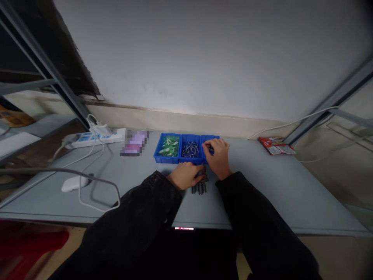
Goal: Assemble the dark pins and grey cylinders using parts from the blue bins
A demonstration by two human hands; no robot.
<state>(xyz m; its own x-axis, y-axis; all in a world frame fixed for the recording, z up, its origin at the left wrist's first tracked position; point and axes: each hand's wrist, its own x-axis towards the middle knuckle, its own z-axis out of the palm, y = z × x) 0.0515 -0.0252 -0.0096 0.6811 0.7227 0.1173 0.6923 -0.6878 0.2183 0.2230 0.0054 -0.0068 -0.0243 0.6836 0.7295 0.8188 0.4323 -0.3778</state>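
Note:
Three blue bins stand in a row on the table. The left bin holds green-and-clear small pieces, and the middle bin holds many small metal pins. My right hand reaches over the right bin, fingers curled down into it; the contents and fingertips are mostly hidden. Just in front of the bins, my left hand lies low with bent fingers around dark pieces, and what it grips is unclear. Several short dark grey cylindrical pieces lie side by side below its fingertips.
On the left are a white power strip with plugs, loose white cables, a white mouse-like object and a blurred purple phone-shaped thing. A red packet lies at right. Metal frame posts and a wall bound the table.

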